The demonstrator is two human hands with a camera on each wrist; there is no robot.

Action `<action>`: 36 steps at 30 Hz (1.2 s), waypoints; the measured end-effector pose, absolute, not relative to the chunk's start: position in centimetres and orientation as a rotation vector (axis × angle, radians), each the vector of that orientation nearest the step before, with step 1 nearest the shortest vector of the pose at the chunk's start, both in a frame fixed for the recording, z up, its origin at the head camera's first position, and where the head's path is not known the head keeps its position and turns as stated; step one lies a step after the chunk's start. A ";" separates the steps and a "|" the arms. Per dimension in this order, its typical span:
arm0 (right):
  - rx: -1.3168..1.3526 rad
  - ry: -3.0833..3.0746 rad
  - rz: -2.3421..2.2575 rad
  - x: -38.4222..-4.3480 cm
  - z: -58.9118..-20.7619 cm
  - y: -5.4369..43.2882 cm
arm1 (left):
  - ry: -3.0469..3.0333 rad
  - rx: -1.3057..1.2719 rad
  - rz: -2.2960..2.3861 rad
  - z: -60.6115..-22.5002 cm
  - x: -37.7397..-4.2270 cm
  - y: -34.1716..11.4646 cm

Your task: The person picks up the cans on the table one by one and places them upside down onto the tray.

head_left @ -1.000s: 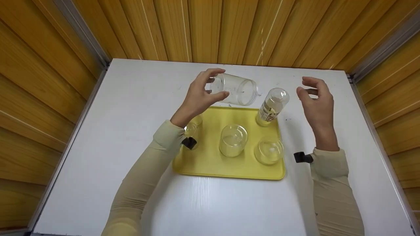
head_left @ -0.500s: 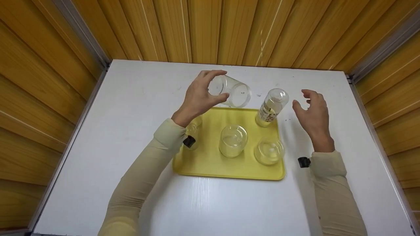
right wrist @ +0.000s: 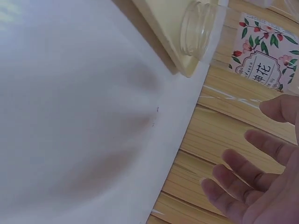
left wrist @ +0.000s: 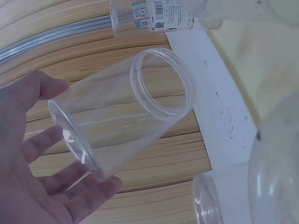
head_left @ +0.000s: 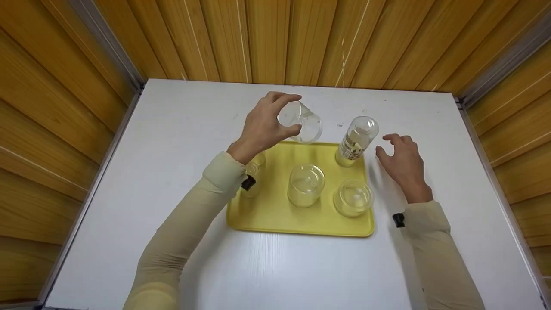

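Over the back edge of the yellow tray [head_left: 275, 221], my left hand [head_left: 261, 128] holds a clear plastic jar [head_left: 311, 125] by its base end, fingers and thumb spread around it. The left wrist view shows that jar [left wrist: 107, 112] tilted, its threaded mouth uncovered and facing away from the palm. To the tray's right, my right hand [head_left: 402, 165] hovers with fingers loosely bent and nothing in them. Nearest to it is a tall clear jar [head_left: 355, 142] with a printed label [right wrist: 264, 58], standing mouth down at the tray's back right corner.
A clear jar [head_left: 306, 185] stands mid-tray, and a shorter one [head_left: 354, 199] is at the front right. Another clear container [head_left: 253, 174] at the tray's left is partly hidden by the left wrist. Wood-look panels [head_left: 271, 41] enclose the white table [head_left: 181, 125].
The jar in my left hand has turned, its mouth swinging from the right towards down-right. My right hand has come down and slightly left, its fingers loosening. The tray's jars have stayed put.
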State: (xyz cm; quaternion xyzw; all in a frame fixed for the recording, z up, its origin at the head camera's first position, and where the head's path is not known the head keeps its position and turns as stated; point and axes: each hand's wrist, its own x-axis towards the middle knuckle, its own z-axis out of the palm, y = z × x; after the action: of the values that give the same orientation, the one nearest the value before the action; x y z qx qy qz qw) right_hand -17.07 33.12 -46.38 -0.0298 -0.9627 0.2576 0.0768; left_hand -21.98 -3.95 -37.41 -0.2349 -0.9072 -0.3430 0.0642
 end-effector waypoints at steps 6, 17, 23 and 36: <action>-0.059 -2.968 0.725 -17.1 -47.6 33.1 | -2.793 -0.722 -0.948 -37.3 -22.1 -3.6; 0.005 -3.070 0.685 -17.0 -49.5 32.9 | -2.924 -0.760 -0.750 -37.7 -22.3 -3.0; 0.048 -3.085 0.663 -16.9 -50.2 32.8 | -2.935 -0.779 -0.722 -37.8 -22.4 -2.8; 0.182 -3.101 0.429 -17.0 -51.2 32.6 | -2.953 -0.814 -0.680 -37.7 -22.3 -2.6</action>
State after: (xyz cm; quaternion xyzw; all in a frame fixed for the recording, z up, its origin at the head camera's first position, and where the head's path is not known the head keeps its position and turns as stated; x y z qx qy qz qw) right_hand -16.96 32.58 -51.17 0.0580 -0.9889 0.1369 0.0027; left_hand -22.33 -2.55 -37.72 -0.2595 -0.9411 -0.2166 0.0021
